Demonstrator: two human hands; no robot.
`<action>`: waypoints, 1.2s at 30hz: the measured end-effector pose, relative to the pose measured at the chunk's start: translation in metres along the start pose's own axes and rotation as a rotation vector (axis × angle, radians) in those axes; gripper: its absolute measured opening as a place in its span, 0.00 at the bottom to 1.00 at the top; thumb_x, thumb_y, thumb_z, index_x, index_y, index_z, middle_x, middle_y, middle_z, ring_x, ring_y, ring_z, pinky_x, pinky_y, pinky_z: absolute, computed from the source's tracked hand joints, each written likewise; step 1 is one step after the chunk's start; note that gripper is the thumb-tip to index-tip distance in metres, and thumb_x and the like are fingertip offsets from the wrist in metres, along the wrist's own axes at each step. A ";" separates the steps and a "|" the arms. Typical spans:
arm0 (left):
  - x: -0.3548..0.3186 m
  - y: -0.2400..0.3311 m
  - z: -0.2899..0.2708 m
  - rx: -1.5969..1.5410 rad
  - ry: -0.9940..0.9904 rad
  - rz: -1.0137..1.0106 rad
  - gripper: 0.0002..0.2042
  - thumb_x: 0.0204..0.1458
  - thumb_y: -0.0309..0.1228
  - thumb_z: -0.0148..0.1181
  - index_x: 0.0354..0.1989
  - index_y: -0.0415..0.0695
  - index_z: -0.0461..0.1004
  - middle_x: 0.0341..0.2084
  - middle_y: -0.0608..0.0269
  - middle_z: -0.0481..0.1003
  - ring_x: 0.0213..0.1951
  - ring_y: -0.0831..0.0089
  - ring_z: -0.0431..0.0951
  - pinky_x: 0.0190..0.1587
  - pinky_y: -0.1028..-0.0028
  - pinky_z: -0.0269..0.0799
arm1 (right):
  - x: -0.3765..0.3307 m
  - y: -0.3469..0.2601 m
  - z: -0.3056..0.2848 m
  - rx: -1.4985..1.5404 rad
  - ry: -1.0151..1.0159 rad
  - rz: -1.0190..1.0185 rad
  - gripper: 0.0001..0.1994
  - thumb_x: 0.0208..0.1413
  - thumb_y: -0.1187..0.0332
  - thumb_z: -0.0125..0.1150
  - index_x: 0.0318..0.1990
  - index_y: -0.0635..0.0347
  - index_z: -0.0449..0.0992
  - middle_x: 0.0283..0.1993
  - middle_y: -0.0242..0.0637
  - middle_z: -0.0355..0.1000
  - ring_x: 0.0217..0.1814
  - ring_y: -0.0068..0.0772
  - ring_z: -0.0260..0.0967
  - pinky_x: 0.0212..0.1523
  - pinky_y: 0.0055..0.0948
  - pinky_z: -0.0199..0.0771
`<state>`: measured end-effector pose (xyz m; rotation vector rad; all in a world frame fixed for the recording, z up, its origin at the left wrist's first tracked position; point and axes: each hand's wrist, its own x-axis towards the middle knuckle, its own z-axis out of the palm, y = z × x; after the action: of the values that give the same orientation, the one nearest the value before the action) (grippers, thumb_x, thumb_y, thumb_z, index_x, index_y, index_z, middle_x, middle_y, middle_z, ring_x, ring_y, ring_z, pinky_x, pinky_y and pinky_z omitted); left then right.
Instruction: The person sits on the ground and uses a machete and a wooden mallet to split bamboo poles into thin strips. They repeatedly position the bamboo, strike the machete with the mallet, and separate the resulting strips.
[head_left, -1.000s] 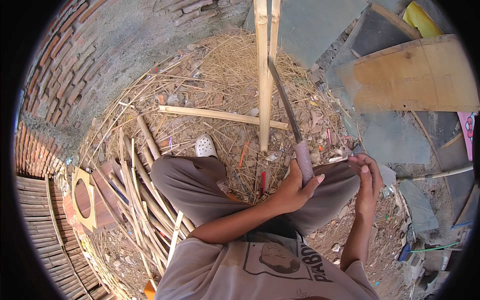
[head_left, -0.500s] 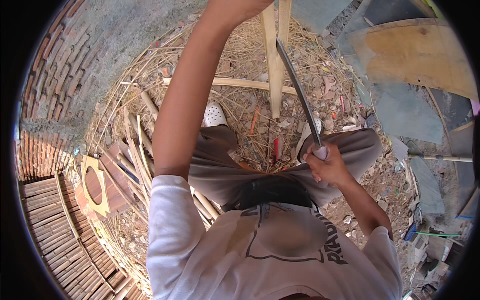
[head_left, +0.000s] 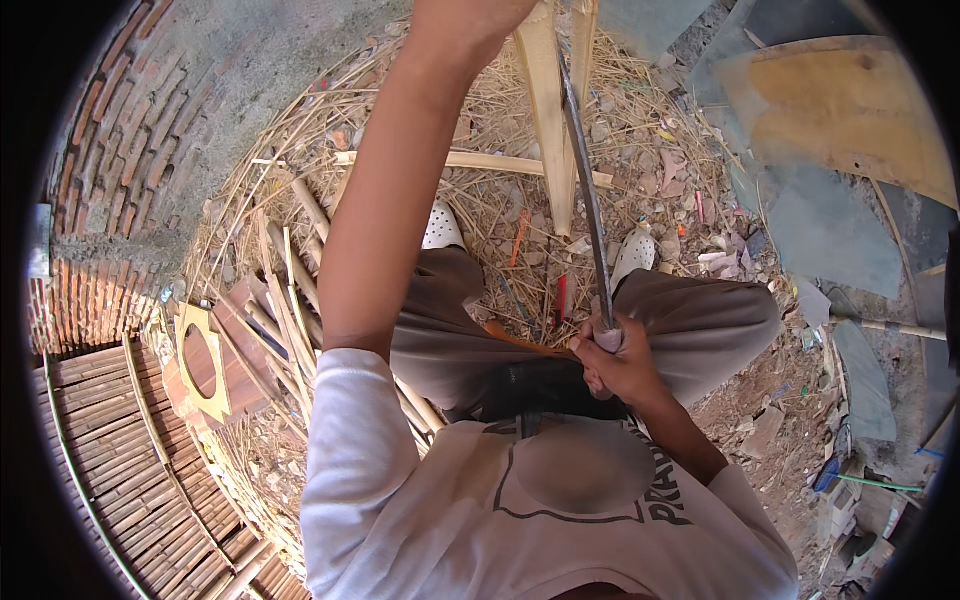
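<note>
My right hand point(head_left: 622, 358) is closed around the pale handle of a long, narrow machete point(head_left: 592, 200). Its dark blade rises steeply from my fist, and the upper end lies in the gap of a split bamboo piece point(head_left: 545, 110). That piece stands upright between my feet, its lower end narrow and close to the ground. My left hand point(head_left: 478, 22) is at the top edge beside the bamboo's upper part. Its fingers are cut off by the picture's edge, so their hold cannot be seen.
A bamboo strip point(head_left: 480, 161) lies across the straw-littered ground behind the upright piece. Sticks point(head_left: 290, 320) and a yellow board with a round hole point(head_left: 190, 385) are at left, near a brick wall point(head_left: 110, 150). Flat sheets point(head_left: 840, 110) lie at right.
My right hand has come left and closer to my body, and the machete now stands steeper. The gap between the bamboo halves looks wider near the top. The view has shifted slightly.
</note>
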<state>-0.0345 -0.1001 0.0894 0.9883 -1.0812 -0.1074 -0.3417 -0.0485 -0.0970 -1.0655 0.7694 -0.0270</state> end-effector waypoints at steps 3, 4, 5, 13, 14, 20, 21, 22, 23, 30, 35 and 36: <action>-0.005 -0.003 0.020 0.086 0.116 -0.064 0.14 0.56 0.35 0.64 0.40 0.33 0.81 0.32 0.55 0.82 0.36 0.73 0.81 0.38 0.76 0.74 | 0.004 -0.012 -0.003 -0.051 0.053 -0.014 0.08 0.59 0.77 0.60 0.35 0.60 0.65 0.16 0.28 0.62 0.11 0.17 0.58 0.11 0.22 0.58; -0.007 0.006 0.019 0.138 0.166 -0.035 0.14 0.56 0.34 0.64 0.39 0.33 0.81 0.30 0.55 0.82 0.34 0.73 0.81 0.38 0.76 0.74 | 0.005 -0.015 0.000 -0.070 0.035 -0.018 0.08 0.59 0.77 0.60 0.36 0.60 0.65 0.16 0.29 0.62 0.11 0.17 0.58 0.11 0.22 0.58; -0.006 0.006 0.027 0.160 0.192 -0.013 0.13 0.56 0.33 0.64 0.37 0.32 0.81 0.29 0.54 0.82 0.33 0.73 0.81 0.37 0.75 0.73 | 0.011 -0.012 -0.003 -0.077 0.052 -0.033 0.07 0.58 0.77 0.60 0.36 0.61 0.66 0.16 0.29 0.62 0.11 0.17 0.59 0.11 0.22 0.58; 0.015 -0.030 0.035 0.422 0.433 0.215 0.13 0.54 0.33 0.65 0.37 0.33 0.82 0.30 0.48 0.82 0.34 0.66 0.81 0.42 0.69 0.72 | 0.073 0.010 -0.006 -0.187 0.088 -0.128 0.02 0.54 0.76 0.55 0.30 0.64 0.72 0.16 0.34 0.67 0.11 0.23 0.63 0.12 0.27 0.61; 0.017 -0.031 0.031 0.445 0.432 0.216 0.13 0.54 0.33 0.65 0.38 0.33 0.82 0.31 0.48 0.82 0.35 0.65 0.81 0.43 0.69 0.72 | 0.073 0.007 -0.005 -0.202 0.087 -0.113 0.00 0.53 0.77 0.55 0.31 0.63 0.71 0.16 0.33 0.66 0.11 0.22 0.62 0.11 0.26 0.60; 0.015 -0.021 0.023 0.403 0.495 0.079 0.12 0.54 0.32 0.65 0.39 0.34 0.82 0.32 0.50 0.82 0.36 0.65 0.80 0.44 0.69 0.71 | 0.085 0.028 -0.016 -0.321 0.153 -0.115 0.05 0.55 0.73 0.55 0.29 0.64 0.72 0.15 0.34 0.66 0.11 0.24 0.64 0.12 0.28 0.62; 0.015 -0.023 0.024 0.398 0.465 0.090 0.11 0.54 0.31 0.65 0.39 0.34 0.82 0.32 0.50 0.82 0.36 0.65 0.80 0.44 0.69 0.71 | 0.091 0.029 -0.019 -0.354 0.178 -0.115 0.05 0.55 0.73 0.55 0.29 0.63 0.73 0.15 0.33 0.66 0.11 0.23 0.63 0.12 0.28 0.62; 0.018 -0.026 0.021 0.400 0.438 0.108 0.11 0.54 0.31 0.65 0.38 0.34 0.82 0.33 0.51 0.82 0.36 0.65 0.80 0.45 0.68 0.71 | 0.092 0.023 -0.015 -0.389 0.195 -0.120 0.06 0.55 0.73 0.55 0.29 0.63 0.73 0.15 0.32 0.65 0.11 0.23 0.63 0.12 0.28 0.62; 0.021 -0.029 0.019 0.401 0.411 0.127 0.11 0.54 0.31 0.65 0.38 0.34 0.82 0.33 0.52 0.82 0.36 0.66 0.80 0.45 0.68 0.71 | 0.087 0.019 -0.014 -0.338 0.142 -0.069 0.05 0.55 0.73 0.55 0.28 0.63 0.73 0.15 0.32 0.65 0.11 0.23 0.62 0.12 0.28 0.61; 0.016 -0.031 0.017 0.008 0.292 -0.099 0.17 0.57 0.35 0.64 0.46 0.31 0.77 0.34 0.56 0.80 0.38 0.71 0.79 0.42 0.74 0.74 | 0.015 -0.027 -0.011 0.209 -0.311 0.271 0.03 0.51 0.78 0.55 0.34 0.64 0.70 0.13 0.29 0.57 0.10 0.24 0.57 0.14 0.30 0.60; 0.011 -0.022 0.034 0.005 0.228 -0.194 0.18 0.57 0.38 0.64 0.46 0.32 0.77 0.36 0.58 0.79 0.38 0.73 0.79 0.40 0.76 0.74 | 0.025 0.004 -0.006 0.649 -0.633 0.199 0.07 0.51 0.78 0.56 0.38 0.62 0.70 0.12 0.27 0.56 0.09 0.23 0.56 0.14 0.31 0.60; 0.011 -0.023 0.032 0.005 0.219 -0.189 0.18 0.57 0.38 0.64 0.46 0.32 0.77 0.35 0.58 0.79 0.38 0.73 0.79 0.40 0.76 0.74 | 0.025 0.008 -0.002 0.662 -0.628 0.181 0.07 0.51 0.78 0.57 0.38 0.61 0.70 0.12 0.27 0.56 0.09 0.23 0.56 0.13 0.30 0.60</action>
<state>-0.0449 -0.1395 0.0837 1.0785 -0.7877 -0.1466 -0.3269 -0.0550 -0.1176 -0.3282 0.2404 0.1887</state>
